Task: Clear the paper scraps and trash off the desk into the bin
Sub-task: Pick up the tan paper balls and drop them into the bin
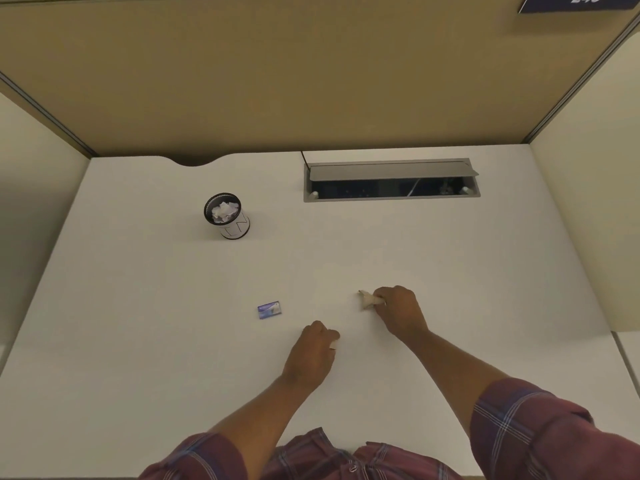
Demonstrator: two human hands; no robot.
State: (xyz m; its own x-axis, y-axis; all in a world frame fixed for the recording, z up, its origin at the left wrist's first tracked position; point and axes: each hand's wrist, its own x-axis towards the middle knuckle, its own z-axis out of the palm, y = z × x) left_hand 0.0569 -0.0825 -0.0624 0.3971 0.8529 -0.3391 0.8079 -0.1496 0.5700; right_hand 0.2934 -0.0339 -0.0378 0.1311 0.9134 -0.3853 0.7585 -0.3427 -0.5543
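White desk point(138, 341) inside a tan-walled cubicle; open cable tray point(391, 181) recessed at the back right, lid propped up.

Bin point(227, 216): small black mesh cup with a white label, upright, back left of centre, well apart from both hands. Crumpled white paper point(223, 210) already inside it.

Right hand point(398, 311): right of centre, low over or on the desk, fingers pinched closed around a crumpled beige scrap point(370, 299). Scrap sticks out to the left of the fingertips; can't tell if it is lifted or touching the surface.

Left hand point(313, 353): nearer the body, just left of the right hand, fingers curled in tight. A small pale bit point(334, 344) shows at the fingertips, looks like paper held there, too small to be sure.

Wrapper point(269, 310): small blue-purple rectangular packet lying flat on the desk, left of the left hand, near but not touched.

Both forearms bare, plaid sleeves point(526, 431) rolled up at the bottom edge.
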